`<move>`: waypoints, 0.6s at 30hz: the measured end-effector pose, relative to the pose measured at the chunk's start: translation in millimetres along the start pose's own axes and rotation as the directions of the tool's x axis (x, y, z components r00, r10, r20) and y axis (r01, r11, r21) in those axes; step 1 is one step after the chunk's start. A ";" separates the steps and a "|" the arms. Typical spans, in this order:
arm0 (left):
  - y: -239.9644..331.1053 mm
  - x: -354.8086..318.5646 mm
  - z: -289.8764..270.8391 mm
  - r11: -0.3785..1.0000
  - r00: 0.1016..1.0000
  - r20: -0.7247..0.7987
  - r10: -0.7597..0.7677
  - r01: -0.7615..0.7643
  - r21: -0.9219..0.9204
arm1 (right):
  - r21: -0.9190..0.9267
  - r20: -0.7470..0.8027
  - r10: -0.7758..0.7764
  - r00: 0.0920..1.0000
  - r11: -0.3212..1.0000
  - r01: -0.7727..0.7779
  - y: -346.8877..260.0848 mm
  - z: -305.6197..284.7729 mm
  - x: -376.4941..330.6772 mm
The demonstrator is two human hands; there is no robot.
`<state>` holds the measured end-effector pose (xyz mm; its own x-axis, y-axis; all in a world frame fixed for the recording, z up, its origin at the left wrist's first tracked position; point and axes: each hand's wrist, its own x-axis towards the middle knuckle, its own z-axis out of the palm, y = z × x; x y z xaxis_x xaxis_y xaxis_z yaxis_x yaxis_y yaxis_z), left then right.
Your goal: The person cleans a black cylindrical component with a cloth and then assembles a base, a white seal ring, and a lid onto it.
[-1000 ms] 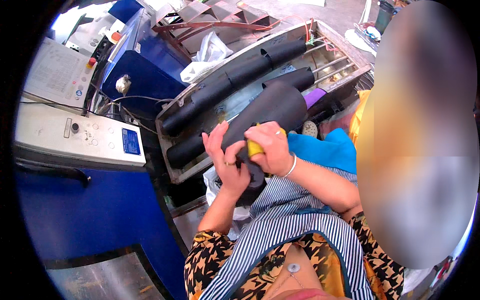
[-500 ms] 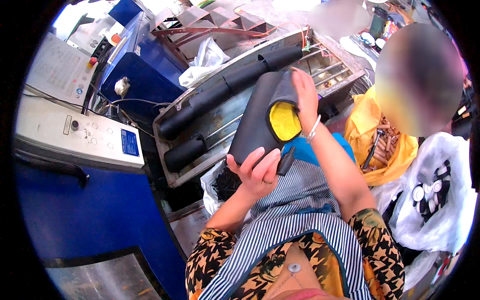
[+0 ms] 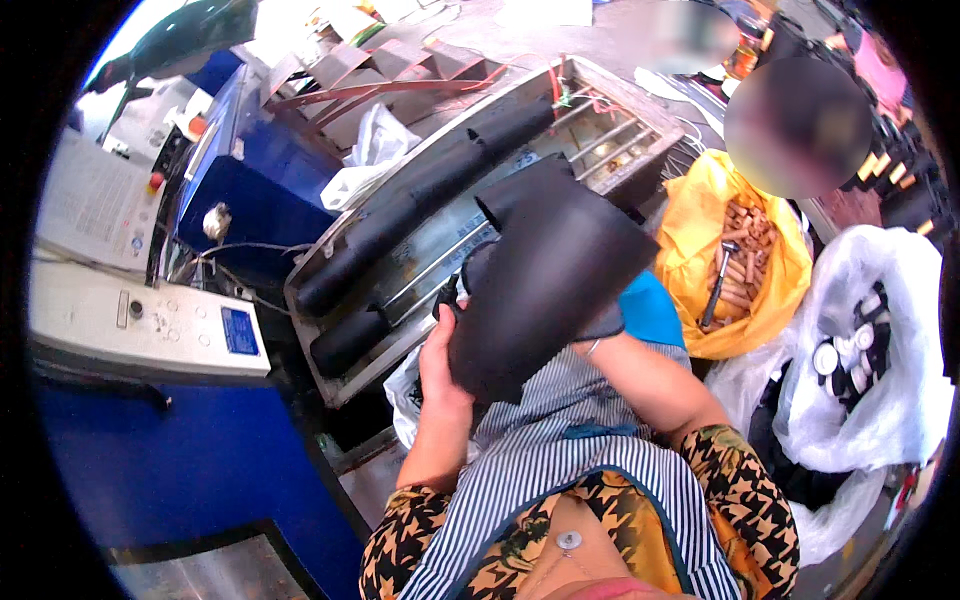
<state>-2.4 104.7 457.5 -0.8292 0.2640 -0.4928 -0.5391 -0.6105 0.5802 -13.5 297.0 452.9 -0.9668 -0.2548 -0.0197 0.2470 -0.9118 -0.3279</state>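
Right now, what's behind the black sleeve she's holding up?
Behind the black sleeve lies the metal tray with long black tubes and bare rods. The left hand grips the sleeve's lower edge; the right hand is covered by the sleeve, only its wrist showing.

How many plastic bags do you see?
3: a yellow bag beside the person's right arm, a big white bag at the far right, a small white bag behind the metal tray. More may be hidden.

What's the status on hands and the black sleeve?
Left hand grips the black sleeve at its lower edge. Right hand hidden behind the sleeve. Sleeve raised above the metal tray. Nothing in the way.
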 end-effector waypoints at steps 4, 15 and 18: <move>-15.3 17.7 -2.3 0.967 0.967 -0.030 -0.253 0.254 0.018 | -0.291 0.051 -0.250 0.967 0.922 0.253 -58.8 -60.8 2.9; -78.4 96.8 24.7 0.385 0.696 0.703 0.146 -0.695 0.608 | -0.826 -0.237 -0.641 0.730 -0.263 -0.499 -279.9 -199.9 -147.8; -87.8 95.1 31.5 0.362 0.700 0.706 0.108 -0.689 0.628 | -0.112 -0.121 -0.713 0.691 -0.682 -0.723 -276.2 -234.0 -176.8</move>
<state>-38.6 207.0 380.1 -0.7432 0.6457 0.1752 0.2832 0.0664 0.9568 73.8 669.2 326.0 -0.8518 0.5131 0.1057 0.5234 0.8418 0.1317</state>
